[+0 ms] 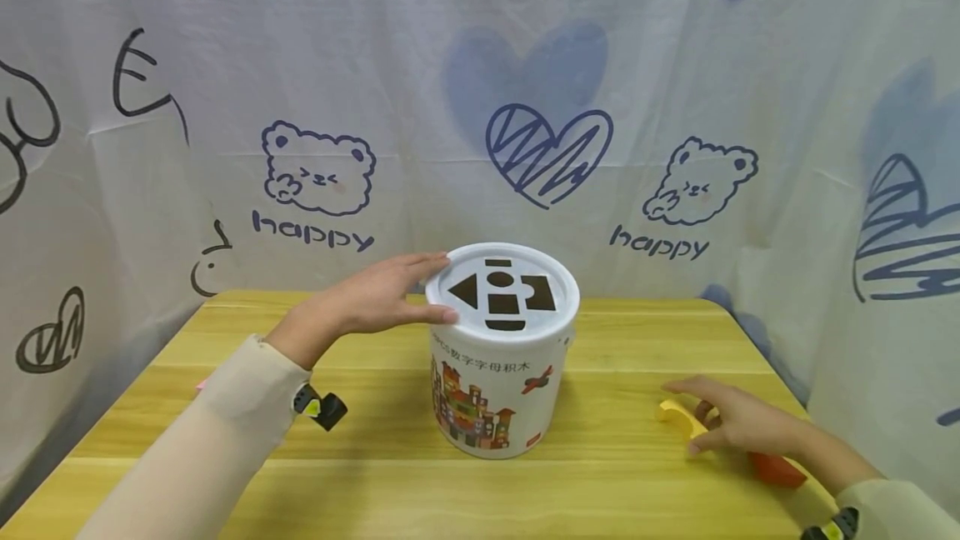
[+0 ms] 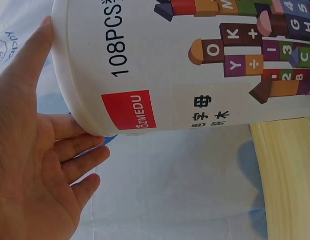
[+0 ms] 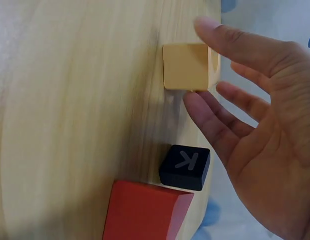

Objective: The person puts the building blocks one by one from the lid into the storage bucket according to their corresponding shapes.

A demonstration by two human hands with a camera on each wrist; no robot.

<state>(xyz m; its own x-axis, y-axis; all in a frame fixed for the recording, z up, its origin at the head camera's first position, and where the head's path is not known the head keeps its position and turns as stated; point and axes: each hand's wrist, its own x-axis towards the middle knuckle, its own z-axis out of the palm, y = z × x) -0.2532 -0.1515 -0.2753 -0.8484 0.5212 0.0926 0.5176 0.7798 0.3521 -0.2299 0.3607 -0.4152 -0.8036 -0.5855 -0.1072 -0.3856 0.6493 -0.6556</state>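
A white bucket [image 1: 491,390] printed with coloured toy blocks stands upright on the table, its white lid [image 1: 465,327] cut with several shaped holes. My left hand [image 1: 375,294] rests on the left of the lid's rim, thumb at the front and fingers farther back. In the left wrist view its fingers are fairly straight against the rim. On the right, my right hand [image 1: 742,419] is around a yellow arch block [image 3: 185,67], thumb on one side and fingers on the other. A gap shows between thumb and block.
Near my right hand lie a black block with a K [image 3: 186,167] and a red block [image 3: 144,210]. A bit of something pink [image 1: 200,386] shows beyond my left sleeve. A printed curtain [image 1: 420,65] hangs behind the wooden table [image 1: 360,473].
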